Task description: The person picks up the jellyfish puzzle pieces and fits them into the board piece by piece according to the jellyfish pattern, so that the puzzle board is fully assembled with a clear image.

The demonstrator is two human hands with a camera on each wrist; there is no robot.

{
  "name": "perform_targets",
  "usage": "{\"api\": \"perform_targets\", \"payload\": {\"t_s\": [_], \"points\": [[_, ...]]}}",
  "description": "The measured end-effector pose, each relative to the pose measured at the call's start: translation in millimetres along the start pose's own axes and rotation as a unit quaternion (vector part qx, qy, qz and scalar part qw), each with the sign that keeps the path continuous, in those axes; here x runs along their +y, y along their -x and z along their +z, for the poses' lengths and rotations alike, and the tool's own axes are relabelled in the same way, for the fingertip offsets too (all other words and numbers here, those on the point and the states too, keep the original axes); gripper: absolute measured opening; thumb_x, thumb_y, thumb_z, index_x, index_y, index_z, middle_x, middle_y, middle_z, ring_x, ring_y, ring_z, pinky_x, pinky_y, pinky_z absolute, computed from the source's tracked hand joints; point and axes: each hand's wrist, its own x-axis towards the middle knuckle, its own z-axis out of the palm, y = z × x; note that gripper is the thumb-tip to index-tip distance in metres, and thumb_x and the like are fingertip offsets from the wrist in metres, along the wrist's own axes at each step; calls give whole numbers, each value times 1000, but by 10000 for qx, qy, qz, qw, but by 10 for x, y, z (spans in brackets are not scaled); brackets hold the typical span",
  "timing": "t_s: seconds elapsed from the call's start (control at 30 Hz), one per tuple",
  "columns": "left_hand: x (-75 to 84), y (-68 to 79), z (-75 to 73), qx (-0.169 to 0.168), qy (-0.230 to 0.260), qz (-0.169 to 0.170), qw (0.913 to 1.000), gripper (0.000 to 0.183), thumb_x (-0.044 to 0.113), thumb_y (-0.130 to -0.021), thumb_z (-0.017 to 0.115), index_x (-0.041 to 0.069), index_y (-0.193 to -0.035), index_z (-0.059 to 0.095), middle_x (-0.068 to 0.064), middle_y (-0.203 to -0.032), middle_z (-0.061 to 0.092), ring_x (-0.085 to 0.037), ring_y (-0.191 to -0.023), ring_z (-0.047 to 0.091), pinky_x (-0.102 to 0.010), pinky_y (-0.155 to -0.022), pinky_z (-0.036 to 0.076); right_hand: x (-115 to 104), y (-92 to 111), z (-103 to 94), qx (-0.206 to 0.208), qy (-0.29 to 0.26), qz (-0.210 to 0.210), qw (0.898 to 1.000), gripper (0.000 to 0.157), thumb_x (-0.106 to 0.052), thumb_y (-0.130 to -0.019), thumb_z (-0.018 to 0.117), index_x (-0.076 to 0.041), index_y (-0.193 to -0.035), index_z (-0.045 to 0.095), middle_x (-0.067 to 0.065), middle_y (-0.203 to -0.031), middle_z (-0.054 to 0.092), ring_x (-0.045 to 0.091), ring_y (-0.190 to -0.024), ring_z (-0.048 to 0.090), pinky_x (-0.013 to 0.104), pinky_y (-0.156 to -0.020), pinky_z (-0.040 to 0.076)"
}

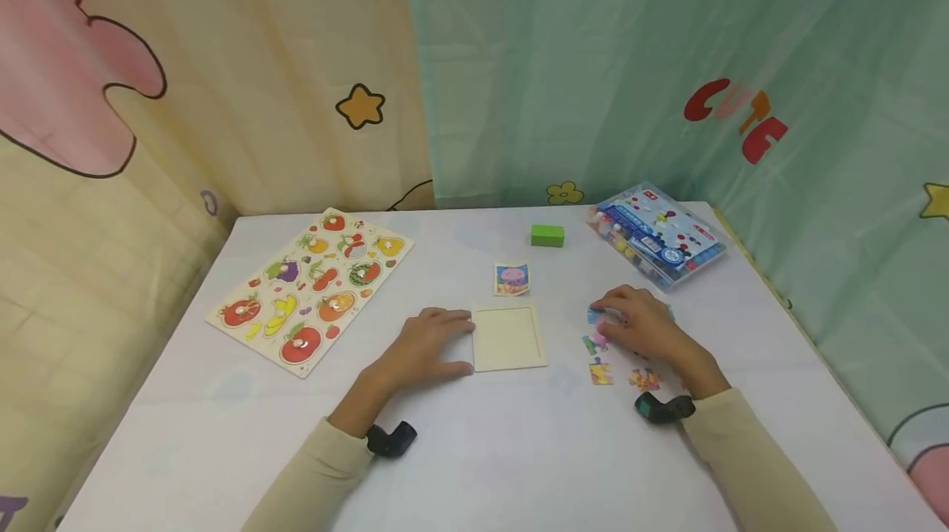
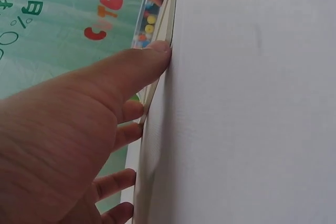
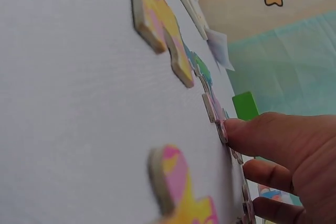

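Note:
A square wooden puzzle tray (image 1: 508,339) lies flat near the middle of the table. My left hand (image 1: 426,348) touches its left edge, thumb at the near corner and fingertips farther up, all fairly straight. To the right, my right hand (image 1: 645,326) hovers low over loose jigsaw pieces. Its thumb (image 3: 247,132) touches a pink piece in the right wrist view, with the fingers spread beyond. Near this hand lie a yellow piece (image 1: 601,373), a pink-and-yellow piece (image 1: 645,380) and a green-edged piece (image 1: 591,345). Other pieces are partly hidden under the hand.
A small picture card (image 1: 511,279) lies behind the tray, with a green block (image 1: 547,236) farther back. At the back right is a clear plastic case (image 1: 660,234) of coloured beads. A fruit peg board (image 1: 311,289) lies on the left. Curtains hang behind the table.

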Motion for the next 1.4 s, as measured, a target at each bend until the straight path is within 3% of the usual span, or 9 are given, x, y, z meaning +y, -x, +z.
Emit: {"api": "perform_targets", "payload": {"t_s": [0.17, 0.37, 0.53, 0.77, 0.93, 1.17, 1.4], "points": [[29, -5, 52, 106, -14, 20, 9999, 62, 50, -89, 75, 19, -140, 61, 1, -152, 49, -28, -138, 40, -53, -104, 36, 45, 4, 6, -26, -87, 265, 9996, 42, -27, -92, 76, -10, -129, 65, 14, -130, 58, 39, -118, 50, 61, -99, 27], [47, 13, 73, 123, -77, -2, 9999, 63, 50, -88, 74, 17, -141, 60, 0, -154, 46, -30, -140, 38, -53, -105, 33, 62, 9, -2, 24, -281, 391, 9988, 27, -22, -91, 77, -13, -116, 70, 12, -128, 60, 41, -122, 48, 74, -104, 7], [46, 21, 95, 99, -163, -35, 9998, 65, 53, -88, 72, 18, -141, 59, 2, -155, 45, -29, -141, 37, -52, -106, 33, 41, 28, -3, 74, -234, 316, 9992, 21, -16, -92, 76, -13, -112, 73, 11, -125, 61, 42, -121, 50, 77, -103, 5], [51, 11, 95, 112, -206, -64, 9997, 65, 54, -89, 71, 18, -141, 59, 2, -154, 46, -28, -141, 37, -53, -107, 32, 20, 15, -17, 180, -139, 149, 9996, 22, -17, -91, 77, -13, -113, 75, 10, -121, 63, 40, -118, 53, 76, -103, 8], [65, 14, 80, 106, -201, -40, 9997, 65, 53, -89, 71, 17, -142, 58, 1, -155, 45, -29, -141, 37, -53, -107, 32, -38, -57, -3, 357, -184, -333, 9986, 25, -20, -91, 79, -14, -114, 74, 3, -112, 68, 34, -114, 59, 66, -102, 22], [82, 27, 60, 146, -136, -38, 9998, 65, 51, -90, 72, 16, -142, 58, 0, -155, 45, -30, -141, 37, -55, -108, 31, -484, -384, 53, 475, -289, -1456, 9878, 25, -21, -88, 81, -11, -111, 75, -2, -102, 70, 24, -97, 65, 49, -86, 46], [77, 29, 52, 49, -89, -76, 9999, 65, 53, -91, 69, 17, -143, 56, 1, -156, 43, -30, -142, 35, -55, -108, 30, -940, -718, 241, -85, -6, -1279, 9918, 29, -27, -90, 79, -10, -113, 75, 1, -106, 69, 22, -100, 64, 44, -88, 51]]}}
